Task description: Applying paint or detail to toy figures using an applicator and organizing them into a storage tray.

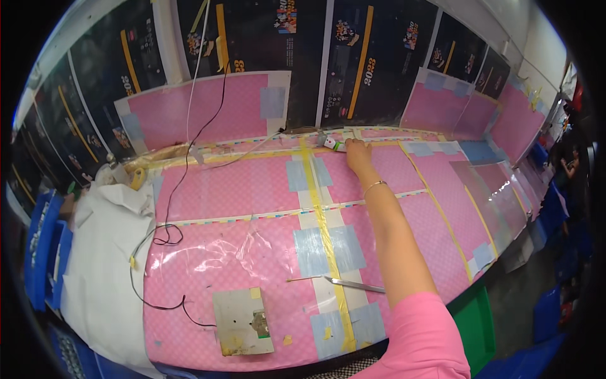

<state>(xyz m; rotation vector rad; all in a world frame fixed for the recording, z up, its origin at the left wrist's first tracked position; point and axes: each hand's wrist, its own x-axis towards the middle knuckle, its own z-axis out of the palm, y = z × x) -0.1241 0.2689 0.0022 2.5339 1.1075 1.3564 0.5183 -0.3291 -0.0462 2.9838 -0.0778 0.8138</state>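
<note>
My right hand (358, 155) stretches to the far edge of the pink-covered table (214, 252), its fingers closed around the near end of a small white and green bottle (332, 144). The bottle lies tilted, its greyish end pointing to the far left; its other end is hidden by the fingers. Under my right forearm, a slim silver craft knife (356, 285) rests on the table. Beside its tip lies a thin brown stick (304, 278). A grey, flat box-like device (243, 322) with a round metal part sits near the front edge. My left hand is out of view.
A black cable (187, 170) winds from the back wall down to the grey device. White cloth (104, 252) covers the left end, with a yellow tape roll (137, 179) behind it. Blue bins (41, 246) stand left; a green bin (476, 325) is low at the right.
</note>
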